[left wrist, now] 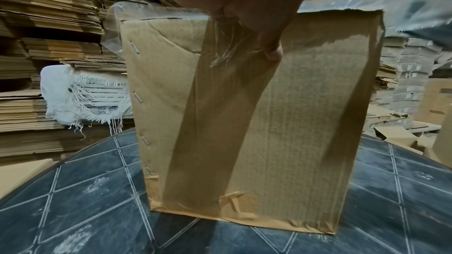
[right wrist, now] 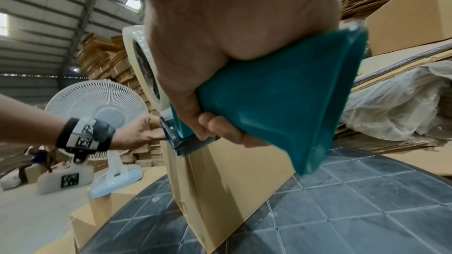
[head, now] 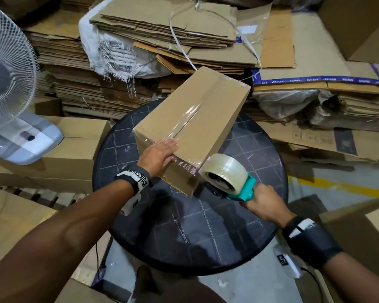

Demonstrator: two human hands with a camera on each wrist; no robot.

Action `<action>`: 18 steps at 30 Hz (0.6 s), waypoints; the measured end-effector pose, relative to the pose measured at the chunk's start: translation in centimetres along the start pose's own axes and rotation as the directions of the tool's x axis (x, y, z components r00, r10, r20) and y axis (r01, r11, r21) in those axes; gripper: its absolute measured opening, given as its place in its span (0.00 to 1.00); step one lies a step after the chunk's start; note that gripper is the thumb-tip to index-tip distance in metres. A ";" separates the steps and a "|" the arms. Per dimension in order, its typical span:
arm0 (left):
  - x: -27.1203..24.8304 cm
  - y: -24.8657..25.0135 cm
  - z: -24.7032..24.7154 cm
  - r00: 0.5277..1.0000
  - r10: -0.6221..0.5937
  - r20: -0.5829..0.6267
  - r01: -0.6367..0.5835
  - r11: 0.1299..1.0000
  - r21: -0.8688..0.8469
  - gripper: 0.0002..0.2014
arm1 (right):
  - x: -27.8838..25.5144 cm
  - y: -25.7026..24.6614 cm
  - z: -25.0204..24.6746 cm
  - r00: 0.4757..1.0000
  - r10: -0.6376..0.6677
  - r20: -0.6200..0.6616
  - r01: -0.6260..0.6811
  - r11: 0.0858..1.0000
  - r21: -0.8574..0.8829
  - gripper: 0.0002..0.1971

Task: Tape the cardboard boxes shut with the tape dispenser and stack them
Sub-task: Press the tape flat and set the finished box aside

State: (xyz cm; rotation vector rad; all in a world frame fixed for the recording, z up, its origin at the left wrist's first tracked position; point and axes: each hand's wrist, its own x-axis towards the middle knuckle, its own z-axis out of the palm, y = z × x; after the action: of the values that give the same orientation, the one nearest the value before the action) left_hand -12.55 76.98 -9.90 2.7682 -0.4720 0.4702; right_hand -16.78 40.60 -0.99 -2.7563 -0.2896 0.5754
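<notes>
A long brown cardboard box lies on the round dark table, with clear tape along its top seam. My left hand rests flat on the box's near top edge, fingers straight. In the left wrist view its thumb lies down the taped end face. My right hand grips the teal tape dispenser by its handle. The clear tape roll sits against the box's near right corner. In the right wrist view the dispenser has its dark front end touching the box.
A white fan stands on a closed box at the left. Stacks of flattened cardboard fill the back and right. Another box stands at the near right, beside floor with a yellow line.
</notes>
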 end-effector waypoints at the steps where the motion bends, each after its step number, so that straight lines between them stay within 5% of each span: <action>1: 0.0 0.0 0.1 1.000 0.002 -0.001 -0.002 1.000 0.003 0.24 | 0.5 -0.6 0.5 1.000 0.000 0.009 0.000 1.000 0.002 0.08; 5: 0.0 -0.1 0.1 1.000 0.003 0.001 -0.003 1.000 0.009 0.24 | 2.3 -2.4 2.0 0.996 0.056 0.063 -0.068 0.977 0.204 0.06; 9: 0.1 0.0 0.0 1.000 -0.011 0.017 0.010 1.000 0.007 0.24 | 2.6 -0.9 3.0 0.983 0.148 0.107 -0.182 0.853 0.489 0.05; 13: 0.0 0.2 0.0 1.000 -0.010 0.012 0.010 1.000 0.008 0.24 | 3.2 0.9 5.2 0.937 0.236 0.257 -0.348 0.579 0.737 0.07; 18: 0.0 0.3 -0.2 1.000 -0.007 0.027 0.007 1.000 0.021 0.25 | 5.6 2.8 10.2 0.795 0.320 0.514 -0.576 0.138 0.805 0.09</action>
State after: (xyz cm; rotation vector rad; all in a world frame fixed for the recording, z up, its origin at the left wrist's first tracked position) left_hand -12.72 76.78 -9.64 2.7982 -0.4659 0.4386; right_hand -15.65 42.01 -12.79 -1.4707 0.7257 0.8347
